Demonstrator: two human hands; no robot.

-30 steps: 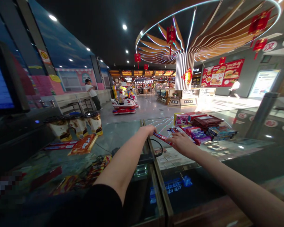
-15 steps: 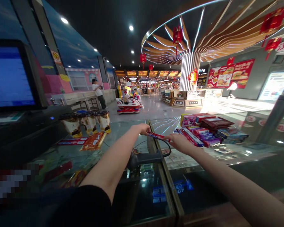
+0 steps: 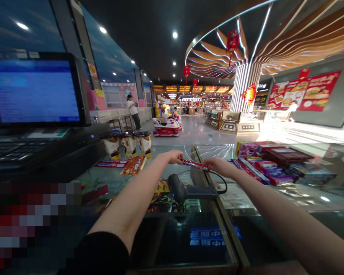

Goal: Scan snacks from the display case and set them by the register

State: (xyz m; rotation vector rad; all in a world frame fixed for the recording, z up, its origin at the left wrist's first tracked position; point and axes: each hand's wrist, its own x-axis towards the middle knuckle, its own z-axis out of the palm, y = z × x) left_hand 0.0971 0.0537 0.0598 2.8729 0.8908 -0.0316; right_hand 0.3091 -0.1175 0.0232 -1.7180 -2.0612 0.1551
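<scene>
A slim red candy roll [image 3: 191,164] with white and blue lettering stretches level between my two hands above the glass counter. My left hand [image 3: 172,156] pinches its left end, and the fingers of my right hand [image 3: 219,166] close on the right end. Below the roll, a dark barcode scanner [image 3: 190,190] lies on the counter with its cable looping behind. Left of my hands, an orange-brown snack packet [image 3: 133,165] and a flat red packet [image 3: 112,164] lie in front of three lidded cups [image 3: 129,144].
Stacked candy packs and boxes [image 3: 271,162] cover the counter at right. A monitor [image 3: 37,91] and keyboard [image 3: 8,152] stand at left. A metal seam [image 3: 227,221] divides the glass top. Beyond it are a person [image 3: 133,110] and a kiddie ride [image 3: 166,125].
The view has turned left, so the counter and its goods appear farther right. My hands have shifted left relative to the counter seam, still holding the candy roll.
</scene>
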